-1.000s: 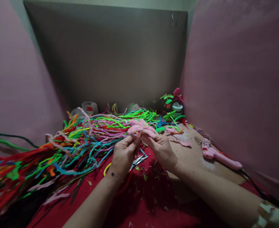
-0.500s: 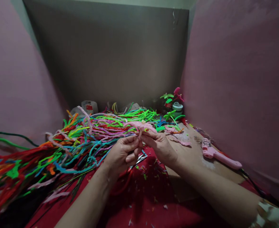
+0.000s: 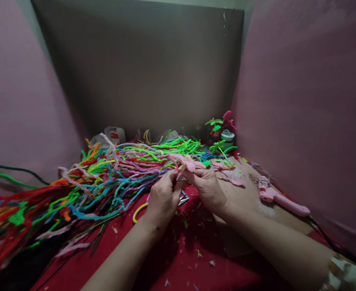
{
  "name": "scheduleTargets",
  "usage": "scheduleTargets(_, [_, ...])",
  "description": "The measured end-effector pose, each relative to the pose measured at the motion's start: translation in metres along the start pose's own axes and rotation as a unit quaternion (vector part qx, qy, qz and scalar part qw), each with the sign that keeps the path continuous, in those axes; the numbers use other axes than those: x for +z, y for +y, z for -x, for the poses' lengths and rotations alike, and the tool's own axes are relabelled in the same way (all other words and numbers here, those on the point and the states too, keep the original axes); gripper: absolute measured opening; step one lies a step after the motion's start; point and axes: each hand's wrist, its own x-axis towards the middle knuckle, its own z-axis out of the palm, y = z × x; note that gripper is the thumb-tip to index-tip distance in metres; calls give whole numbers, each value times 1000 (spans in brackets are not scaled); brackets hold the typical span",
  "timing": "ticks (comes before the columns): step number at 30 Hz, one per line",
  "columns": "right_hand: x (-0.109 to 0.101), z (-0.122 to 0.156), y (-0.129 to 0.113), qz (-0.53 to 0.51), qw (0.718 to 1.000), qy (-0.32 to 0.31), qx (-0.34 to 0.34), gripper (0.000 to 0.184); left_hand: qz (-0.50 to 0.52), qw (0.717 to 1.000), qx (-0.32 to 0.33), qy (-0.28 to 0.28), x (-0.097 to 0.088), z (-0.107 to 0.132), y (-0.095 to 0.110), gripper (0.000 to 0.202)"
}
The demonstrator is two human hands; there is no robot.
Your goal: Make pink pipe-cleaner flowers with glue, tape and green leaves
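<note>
My left hand [image 3: 163, 198] and my right hand [image 3: 206, 186] meet over the red cloth, both pinched on a pink pipe-cleaner flower [image 3: 187, 162] held just above the fingertips. The flower's petals lean to the right. Small scissors [image 3: 183, 198] lie on the cloth right under my hands, mostly hidden by them. A yellow pipe-cleaner loop [image 3: 138, 211] lies beside my left wrist.
A big heap of coloured pipe cleaners [image 3: 83, 186] spreads left and behind. A pink glue gun [image 3: 279, 197] with a black cord lies on a board [image 3: 251, 194] at the right. Finished green and pink flowers stand by a small jar [image 3: 227, 136]. Pink walls close in both sides.
The flower has tipped from facing up to lying lower and leaning right. My left hand has turned and shifted slightly right, uncovering the yellow loop.
</note>
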Motion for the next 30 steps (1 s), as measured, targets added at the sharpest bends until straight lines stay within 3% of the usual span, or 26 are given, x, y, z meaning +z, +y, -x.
scheduleTargets(4, [0,1,3,15,1000,14,-4,25,-76,995,58,35,4,4,-7,14])
scheduleTargets(7, [2,1,2,16,1000,17,-5,22,-78,992,89,37,2,3,-9,14])
scheduleTargets(13, [8,4,-7,-47,999,-4,-18,10,49,998,-8,31,0,1,-2,16])
scheduleTargets(18, [8,7,-14,-67,998,-16,15,20,143,987,-69,21,-3,-1,4,21])
scheduleTargets(21, [7,4,-12,-92,995,-40,30,7,191,977,-94,19,-4,-2,9,23])
scheduleTargets(30, [0,2,0,6,1000,-5,19,19,325,928,-183,-22,-6,-6,16,26])
